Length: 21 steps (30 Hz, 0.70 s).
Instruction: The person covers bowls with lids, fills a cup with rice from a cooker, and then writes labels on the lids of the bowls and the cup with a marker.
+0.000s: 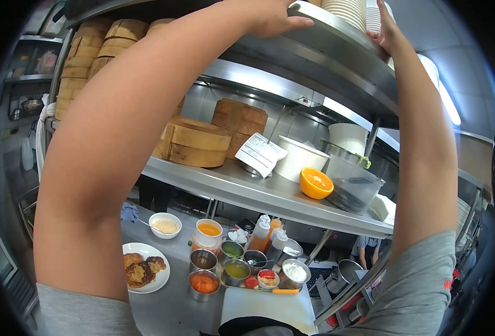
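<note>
Both arms are raised to the top metal shelf. My left hand is at its front edge, thumb stretched out and the other fingers partly cut off by the frame. My right hand is farther right, fingers apart, beside stacked white bowls and seemingly touching the shelf edge or the stack. No held object shows in either hand. On the lower shelf are bamboo steamers, a half orange, a printed slip, a white tub and a clear plastic container.
The counter below holds a plate of browned food, a white bowl, several metal sauce cups, squeeze bottles and a white cutting board. More steamers are stacked upper left. Another person stands beyond the counter.
</note>
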Available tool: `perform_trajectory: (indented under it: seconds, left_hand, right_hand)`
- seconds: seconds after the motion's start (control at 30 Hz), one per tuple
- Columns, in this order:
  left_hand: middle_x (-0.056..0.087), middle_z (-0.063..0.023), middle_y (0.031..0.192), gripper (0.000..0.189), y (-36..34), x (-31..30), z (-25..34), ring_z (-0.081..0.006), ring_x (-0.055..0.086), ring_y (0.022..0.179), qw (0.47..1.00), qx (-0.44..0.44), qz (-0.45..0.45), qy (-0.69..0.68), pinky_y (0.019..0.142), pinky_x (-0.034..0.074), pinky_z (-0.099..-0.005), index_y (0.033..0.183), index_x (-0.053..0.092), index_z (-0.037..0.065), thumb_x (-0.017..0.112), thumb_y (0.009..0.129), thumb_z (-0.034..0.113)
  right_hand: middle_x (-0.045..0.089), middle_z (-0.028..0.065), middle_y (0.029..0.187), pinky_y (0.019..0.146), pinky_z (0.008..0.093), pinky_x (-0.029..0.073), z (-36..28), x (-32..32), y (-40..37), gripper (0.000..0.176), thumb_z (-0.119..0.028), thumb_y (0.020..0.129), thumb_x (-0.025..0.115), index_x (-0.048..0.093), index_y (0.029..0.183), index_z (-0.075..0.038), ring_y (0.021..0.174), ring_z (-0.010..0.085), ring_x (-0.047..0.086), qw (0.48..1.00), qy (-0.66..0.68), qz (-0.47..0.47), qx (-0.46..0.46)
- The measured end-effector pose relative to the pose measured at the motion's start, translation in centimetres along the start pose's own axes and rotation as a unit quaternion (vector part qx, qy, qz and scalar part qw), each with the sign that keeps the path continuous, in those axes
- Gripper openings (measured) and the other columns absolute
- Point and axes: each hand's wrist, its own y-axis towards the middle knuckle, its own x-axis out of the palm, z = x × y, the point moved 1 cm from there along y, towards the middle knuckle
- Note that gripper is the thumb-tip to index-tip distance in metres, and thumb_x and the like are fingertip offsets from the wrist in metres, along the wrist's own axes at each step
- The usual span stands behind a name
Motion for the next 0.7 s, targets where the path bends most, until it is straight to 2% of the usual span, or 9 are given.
perform_trajectory:
  seconds: [0.03,0.17,0.27,0.3,0.43,0.53,0.57,0.67,0.7]
  left_hand:
    - [0.041,-0.0181,0.135,0.059,0.2,0.2,-0.1,-0.0321,0.042,0.125,1.0,0.004,0.009,-0.017,0.101,0.034,-0.0471,0.128,0.046,0.003,0.047,0.09,0.048]
    - [0.05,-0.0231,0.124,0.057,1.6,2.7,-1.1,-0.0352,0.05,0.117,0.986,0.037,0.15,-0.056,0.095,0.041,-0.0436,0.124,0.048,-0.002,0.048,0.09,0.044]
    - [0.06,-0.0217,0.108,0.049,1.9,-0.2,2.2,-0.0346,0.059,0.103,0.968,-0.089,0.082,-0.22,0.084,0.048,-0.0408,0.12,0.05,-0.002,0.048,0.092,0.039]
    - [0.047,-0.0148,0.132,0.058,3.9,1.0,2.2,-0.02,0.051,0.114,0.876,-0.188,-0.125,-0.426,0.104,0.036,-0.0366,0.132,0.045,0.006,0.061,0.087,0.039]
    - [0.041,-0.0185,0.136,0.071,4.8,3.4,7.1,-0.0239,0.047,0.118,0.648,-0.235,-0.052,-0.722,0.11,0.028,-0.0366,0.135,0.033,-0.007,0.053,0.091,0.045]
    - [0.04,-0.0193,0.136,0.069,7.8,4.4,8.8,-0.0266,0.046,0.12,0.542,-0.171,0.045,-0.822,0.111,0.026,-0.0374,0.137,0.029,-0.008,0.05,0.093,0.042]
    - [0.037,-0.0184,0.138,0.065,9.9,6.0,8.6,-0.0274,0.043,0.122,0.533,-0.219,0.051,-0.816,0.108,0.03,-0.0386,0.141,0.022,0.0,0.048,0.095,0.038]
    - [0.033,-0.0205,0.142,0.068,8.2,1.6,10.2,-0.0299,0.039,0.126,0.505,-0.261,0.136,-0.811,0.105,0.032,-0.0402,0.145,0.01,0.012,0.05,0.094,0.035]
    - [0.032,-0.0192,0.142,0.073,9.9,3.4,9.4,-0.03,0.04,0.123,0.506,-0.238,0.187,-0.807,0.098,0.036,-0.0428,0.145,0.0,0.025,0.052,0.094,0.035]
  right_hand:
    - [0.029,0.0131,0.147,0.095,0.0561,0.037,-0.5,1.9,-2.5,0.089,-0.078,0.076,0.049,0.028,0.143,-0.023,0.12,0.0318,0.043,0.997,0.015,0.069,-0.03]
    - [0.018,0.0185,0.151,0.097,0.053,0.036,-0.9,3.3,-4.3,0.102,-0.076,0.071,0.058,0.018,0.148,-0.021,0.131,0.0402,0.03,0.996,-0.046,0.065,-0.043]
    - [0.011,0.0237,0.152,0.102,0.052,0.032,-1.5,3.5,-4.7,0.112,-0.077,0.066,0.061,0.013,0.15,-0.02,0.135,0.045,0.022,0.996,-0.029,0.086,-0.006]
    - [0.009,0.0271,0.152,0.105,0.0515,0.028,-2.3,4.2,-6.9,0.118,-0.081,0.064,0.059,0.01,0.15,-0.016,0.136,0.0461,0.02,0.994,-0.045,0.096,-0.002]
    - [0.012,0.0274,0.151,0.103,0.0527,0.032,-3.8,5.1,-7.8,0.121,-0.082,0.066,0.053,0.006,0.149,-0.008,0.134,0.0475,0.025,0.987,-0.136,0.066,0.057]
    - [0.013,0.0273,0.151,0.102,0.0553,0.033,-4.6,5.7,-8.6,0.118,-0.081,0.069,0.052,0.003,0.149,-0.01,0.133,0.0485,0.027,0.989,-0.133,0.068,0.022]
    - [0.014,0.0271,0.15,0.101,0.058,0.034,-5.2,5.8,-10.5,0.11,-0.078,0.074,0.048,0.002,0.149,-0.011,0.131,0.05,0.029,0.99,-0.132,0.038,-0.023]
    - [0.016,0.0253,0.15,0.098,0.0597,0.036,-7.1,5.1,-11.3,0.102,-0.074,0.079,0.046,0.006,0.149,-0.011,0.13,0.0501,0.029,0.994,-0.113,0.006,-0.009]
    - [0.017,0.025,0.15,0.098,0.0594,0.036,-7.7,5.0,-11.7,0.099,-0.073,0.08,0.045,0.008,0.148,-0.011,0.131,0.0497,0.028,0.994,-0.106,0.012,-0.012]
